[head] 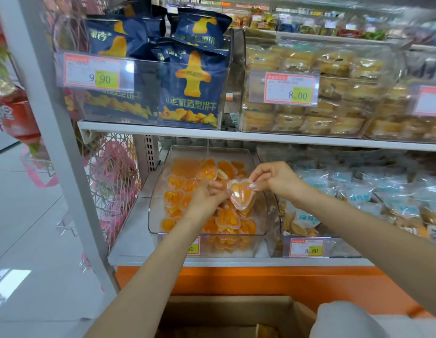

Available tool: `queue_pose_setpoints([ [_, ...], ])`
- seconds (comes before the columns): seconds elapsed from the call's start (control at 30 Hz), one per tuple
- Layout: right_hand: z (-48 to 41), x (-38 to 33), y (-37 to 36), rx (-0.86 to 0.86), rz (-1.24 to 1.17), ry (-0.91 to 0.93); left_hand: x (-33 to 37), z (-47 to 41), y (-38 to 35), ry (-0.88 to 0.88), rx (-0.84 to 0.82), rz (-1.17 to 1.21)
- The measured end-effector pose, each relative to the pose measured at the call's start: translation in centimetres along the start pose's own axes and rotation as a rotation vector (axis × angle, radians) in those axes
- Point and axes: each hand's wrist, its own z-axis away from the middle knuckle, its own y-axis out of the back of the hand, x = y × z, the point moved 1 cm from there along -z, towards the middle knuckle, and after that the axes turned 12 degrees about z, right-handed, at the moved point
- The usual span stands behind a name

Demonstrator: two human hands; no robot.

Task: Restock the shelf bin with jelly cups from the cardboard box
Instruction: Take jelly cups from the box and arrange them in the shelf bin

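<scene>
A clear plastic shelf bin on the lower shelf holds several heart-shaped orange jelly cups. Both hands are over the bin. My right hand pinches the upper edge of one heart-shaped jelly cup, held tilted above the pile. My left hand has its fingers curled at the cup's left edge and over the pile; what it grips is hidden. The cardboard box stands open at the bottom of the view, below my forearms.
Above, a bin of dark blue biscuit bags and a bin of wrapped cakes sit on the upper shelf. Pale blue snack packets fill the bin to the right. A grey shelf upright stands left, beside tiled floor.
</scene>
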Motion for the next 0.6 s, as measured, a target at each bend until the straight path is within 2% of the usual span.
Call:
queue_pose_setpoints([
  [0.1, 0.3, 0.4, -0.1, -0.021, 0.130, 0.068, -0.1, -0.1, -0.3, 0.061, -0.036, 0.001],
  [0.2, 0.8, 0.1, -0.2, -0.072, 0.524, 0.188, 0.1, -0.2, -0.6, 0.069, -0.038, 0.002],
  [0.3, 1.5, -0.5, -0.5, -0.042, 0.889, 0.302, -0.1, -0.3, -0.8, 0.067, -0.039, -0.022],
  [0.5, 1.6, -0.5, -0.7, -0.016, 1.055, 0.357, 0.1, -0.1, -0.7, 0.050, -0.080, -0.032],
  [0.53, 1.5, -0.5, -0.6, -0.028, 1.058, 0.342, 0.1, -0.1, -0.4, 0.022, -0.086, -0.081],
  [0.6, 1.5, -0.2, -0.4, -0.084, 1.049, 0.310, -0.1, -0.3, 0.8, -0.101, -0.071, -0.360],
])
